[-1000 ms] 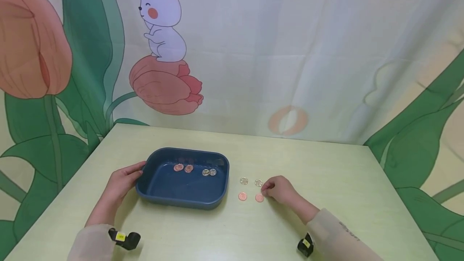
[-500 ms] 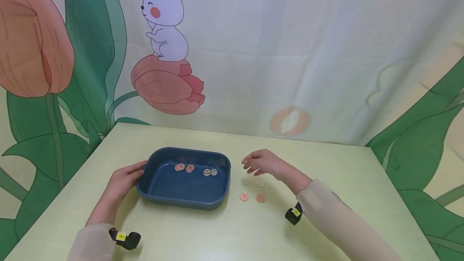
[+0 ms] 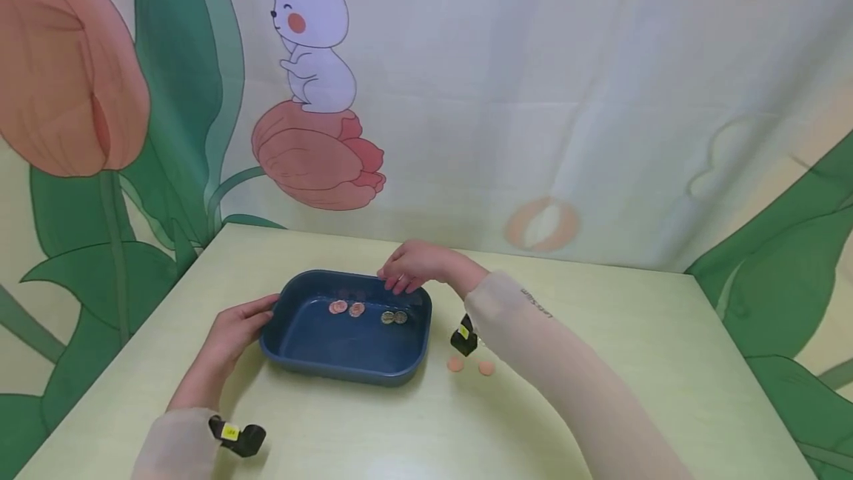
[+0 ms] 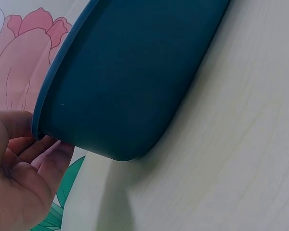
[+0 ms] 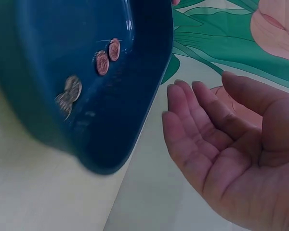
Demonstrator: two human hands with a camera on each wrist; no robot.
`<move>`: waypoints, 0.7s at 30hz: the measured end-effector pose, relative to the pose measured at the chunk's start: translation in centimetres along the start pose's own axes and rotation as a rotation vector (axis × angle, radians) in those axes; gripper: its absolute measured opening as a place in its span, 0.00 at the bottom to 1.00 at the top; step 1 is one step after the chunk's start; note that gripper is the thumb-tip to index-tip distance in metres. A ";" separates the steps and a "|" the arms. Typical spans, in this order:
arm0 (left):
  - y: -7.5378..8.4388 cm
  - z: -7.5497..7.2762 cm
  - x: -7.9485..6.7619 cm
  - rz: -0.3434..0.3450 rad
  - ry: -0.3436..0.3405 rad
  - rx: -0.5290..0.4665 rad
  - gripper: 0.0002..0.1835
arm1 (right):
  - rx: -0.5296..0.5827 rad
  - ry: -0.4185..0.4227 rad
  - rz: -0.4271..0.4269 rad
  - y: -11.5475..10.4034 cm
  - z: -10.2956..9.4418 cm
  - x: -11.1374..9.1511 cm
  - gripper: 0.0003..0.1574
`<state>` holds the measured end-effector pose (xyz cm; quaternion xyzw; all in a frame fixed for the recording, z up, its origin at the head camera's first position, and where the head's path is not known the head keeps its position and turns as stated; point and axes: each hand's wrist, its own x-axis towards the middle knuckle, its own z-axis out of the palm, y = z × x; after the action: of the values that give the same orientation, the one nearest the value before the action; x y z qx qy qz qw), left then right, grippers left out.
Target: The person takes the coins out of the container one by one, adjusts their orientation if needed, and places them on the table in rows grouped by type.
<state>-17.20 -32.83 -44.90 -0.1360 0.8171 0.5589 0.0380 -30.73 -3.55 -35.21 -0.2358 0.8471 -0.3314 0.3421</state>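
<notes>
A dark blue rectangular tray (image 3: 326,343) rests on the table. My left hand (image 3: 233,332) grips its left end, fingers curled at the rim in the left wrist view. Inside lie a few copper-coloured coins (image 3: 357,310) and, to their right, two overlapping silvery-gold coins (image 3: 388,318). Over the tray's far right rim hangs my right hand (image 3: 416,269). In the right wrist view its fingers (image 5: 197,139) are loosely bent with nothing between them. Two copper coins (image 3: 486,368) lie on the table right of the tray, near the right forearm, which covers the pale coins there.
The light wooden table (image 3: 346,428) ends at a printed curtain (image 3: 453,95) with a rabbit and tulips. A small black wrist camera (image 3: 464,337) hangs under the right sleeve, and another wrist camera (image 3: 241,438) is on the left sleeve.
My right hand has left the coins on the table and moved up and left to the tray's far right rim. The left hand stays at the tray's left end.
</notes>
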 end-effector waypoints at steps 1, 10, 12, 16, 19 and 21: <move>0.0 0.0 0.0 0.003 0.002 0.001 0.25 | -0.010 -0.006 0.000 -0.4 0.1 0.4 0.25; 0.1 0.0 0.0 0.013 0.005 0.003 0.25 | -0.087 -0.018 -0.001 -2.6 1.3 2.7 0.23; 0.1 0.0 0.0 0.011 0.007 0.004 0.24 | -0.112 -0.014 -0.007 -2.8 1.7 3.2 0.23; 0.1 0.0 0.0 0.016 0.008 0.008 0.24 | -0.173 0.015 -0.045 -2.8 2.8 4.2 0.21; 0.1 -0.1 0.1 0.008 0.007 0.007 0.24 | -0.245 0.031 -0.084 -2.8 3.8 5.0 0.18; 0.0 -0.1 0.0 0.002 0.008 0.004 0.24 | -0.298 0.047 -0.097 -2.9 4.6 5.4 0.17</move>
<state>-17.22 -32.88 -44.84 -0.1370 0.8184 0.5569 0.0345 -30.42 -10.71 -37.91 -0.3166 0.8823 -0.2235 0.2671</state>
